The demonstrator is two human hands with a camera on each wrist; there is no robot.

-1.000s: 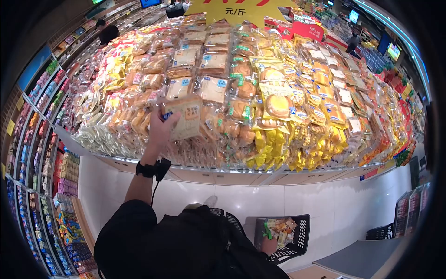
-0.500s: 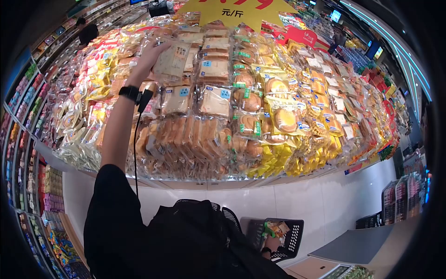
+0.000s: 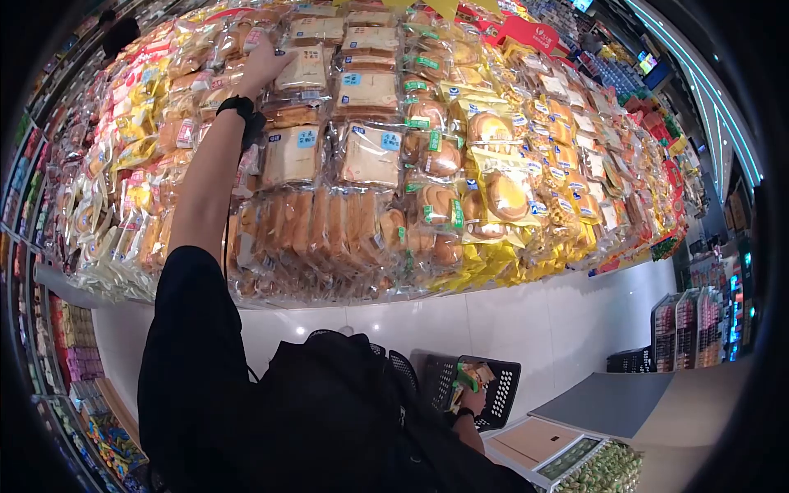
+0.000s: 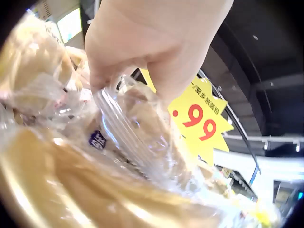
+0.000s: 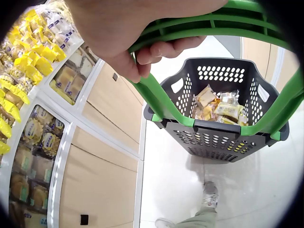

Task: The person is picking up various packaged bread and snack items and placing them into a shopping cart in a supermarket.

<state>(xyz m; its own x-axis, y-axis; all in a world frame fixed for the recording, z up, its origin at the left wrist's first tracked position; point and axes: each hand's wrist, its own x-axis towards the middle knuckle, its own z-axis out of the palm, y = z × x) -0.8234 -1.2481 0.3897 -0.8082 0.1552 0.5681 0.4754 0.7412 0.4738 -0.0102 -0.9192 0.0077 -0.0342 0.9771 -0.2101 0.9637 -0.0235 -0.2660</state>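
Note:
My left hand [image 3: 265,66] is stretched far over the bread display. Its thumb and fingers pinch the clear wrapper of a pack of sliced bread [image 4: 142,111], seen up close in the left wrist view. The same pack [image 3: 304,70] lies among rows of wrapped sandwich bread in the head view. Low at my right side, my right hand [image 5: 142,35] grips the green handle [image 5: 159,97] of a dark grey shopping basket [image 5: 204,135]. Several wrapped snacks [image 5: 221,107] lie inside the basket.
More bread packs [image 3: 370,156] and yellow-wrapped buns [image 3: 505,193] cover the display. A yellow price sign [image 4: 199,116] stands behind it. Shelves of packaged goods [image 3: 74,329] line the left side. A grey counter [image 3: 604,403] stands at the right, beyond the tiled floor [image 3: 526,320].
My left hand first held a bread pack near the display's front, then carried it forward and left to the farther rows. The right hand stays on the basket handle.

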